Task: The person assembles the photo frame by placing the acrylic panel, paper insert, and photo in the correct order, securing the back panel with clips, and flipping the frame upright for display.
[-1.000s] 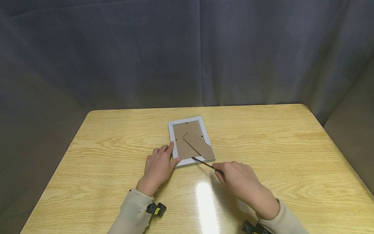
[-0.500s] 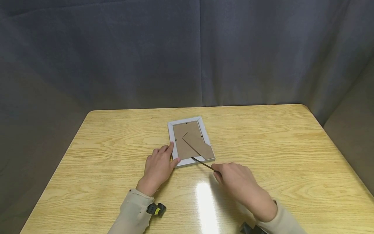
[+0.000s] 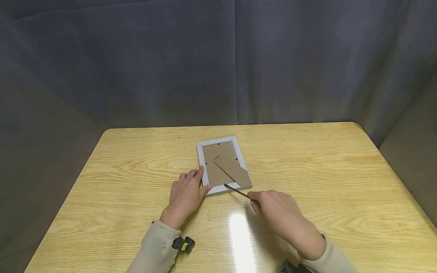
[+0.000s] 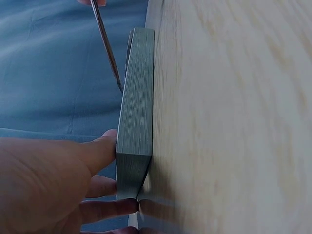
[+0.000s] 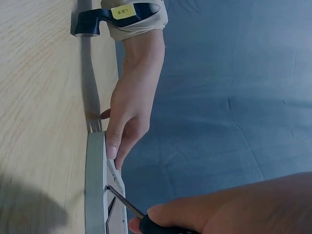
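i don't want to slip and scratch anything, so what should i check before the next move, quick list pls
1. Light grey rectangular picture frame flat, back up: ok.
2. Left hand touching the frame's near left corner: ok.
3. Right hand gripping the thin metal tool with dark handle: ok.
4. Tool tip at the near edge of the flat brown backing board: ok.
5. Left fingers away from the tip: ok.
6. Small black far tab bent up: cannot tell, too small.

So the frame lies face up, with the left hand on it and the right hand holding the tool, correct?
No, the frame lies face down: the head view shows its brown back. Left hand, right hand and tool are as stated.
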The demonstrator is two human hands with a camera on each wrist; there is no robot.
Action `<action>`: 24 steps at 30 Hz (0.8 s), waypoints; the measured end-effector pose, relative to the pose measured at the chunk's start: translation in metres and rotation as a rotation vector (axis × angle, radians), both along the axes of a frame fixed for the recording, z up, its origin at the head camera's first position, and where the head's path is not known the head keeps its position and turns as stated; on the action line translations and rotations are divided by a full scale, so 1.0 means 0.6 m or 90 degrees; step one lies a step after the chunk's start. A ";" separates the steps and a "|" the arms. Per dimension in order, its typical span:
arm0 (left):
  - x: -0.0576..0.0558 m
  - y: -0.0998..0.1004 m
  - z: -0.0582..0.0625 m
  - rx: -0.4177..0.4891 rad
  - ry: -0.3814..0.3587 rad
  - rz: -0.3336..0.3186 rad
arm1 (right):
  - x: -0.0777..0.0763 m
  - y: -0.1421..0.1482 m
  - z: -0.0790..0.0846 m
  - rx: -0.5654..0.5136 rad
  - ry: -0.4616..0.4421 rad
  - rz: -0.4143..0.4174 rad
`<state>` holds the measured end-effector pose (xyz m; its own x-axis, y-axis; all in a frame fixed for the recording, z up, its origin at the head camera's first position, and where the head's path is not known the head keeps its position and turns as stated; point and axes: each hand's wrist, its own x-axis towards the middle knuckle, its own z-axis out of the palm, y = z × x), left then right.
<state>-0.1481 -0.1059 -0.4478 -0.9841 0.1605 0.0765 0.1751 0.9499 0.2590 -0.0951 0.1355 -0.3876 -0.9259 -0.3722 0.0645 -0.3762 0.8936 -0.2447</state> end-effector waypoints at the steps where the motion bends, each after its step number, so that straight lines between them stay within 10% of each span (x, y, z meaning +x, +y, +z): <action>1: 0.000 0.000 0.000 0.000 0.000 0.000 | 0.000 0.000 0.000 -0.001 0.001 -0.001; 24: 0.002 0.000 0.002 0.000 -0.002 -0.002 | 0.002 -0.008 -0.003 0.021 -0.002 0.003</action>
<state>-0.1467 -0.1061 -0.4466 -0.9838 0.1636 0.0731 0.1772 0.9495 0.2590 -0.0942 0.1305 -0.3895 -0.9246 -0.3778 0.0496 -0.3793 0.8999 -0.2154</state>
